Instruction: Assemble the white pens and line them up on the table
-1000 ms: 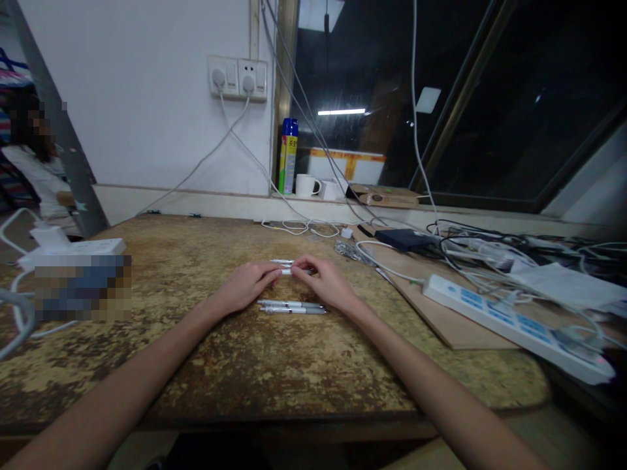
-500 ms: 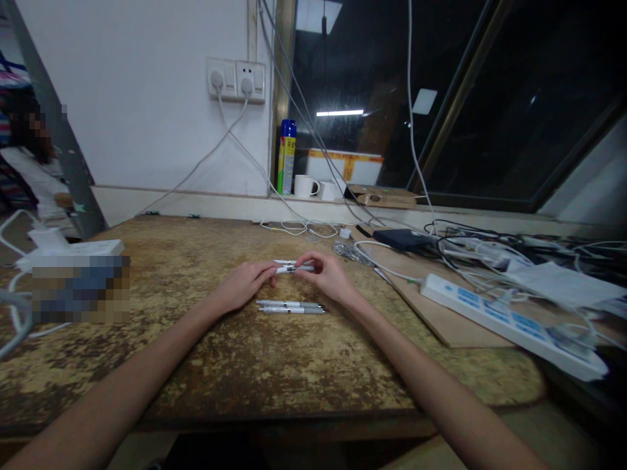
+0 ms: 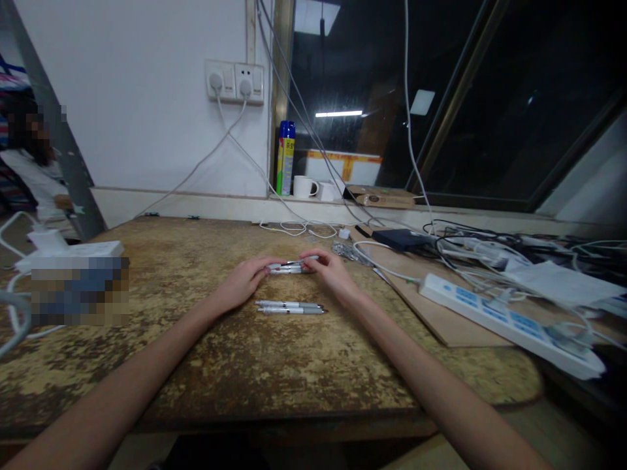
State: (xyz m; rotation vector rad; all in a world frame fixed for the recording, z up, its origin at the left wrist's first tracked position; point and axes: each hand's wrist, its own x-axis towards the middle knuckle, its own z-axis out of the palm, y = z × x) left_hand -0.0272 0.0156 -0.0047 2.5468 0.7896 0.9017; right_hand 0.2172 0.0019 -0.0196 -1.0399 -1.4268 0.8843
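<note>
Head view: left hand and right hand reach forward and curl inward, each pinching slim, pale pens between them, partly hidden; whether both share one, I cannot tell; a parallel pair of pens, white with grey ends, lies just nearer than the hands; beneath, the counter is scuffed, patchily yellow and brown.

Two slim white pens, grey toward 3 o'clock, are laid flat, side by side. At 12 o'clock from them, another pen is held crosswise, partly covered; finer detail there is blurred.
</note>
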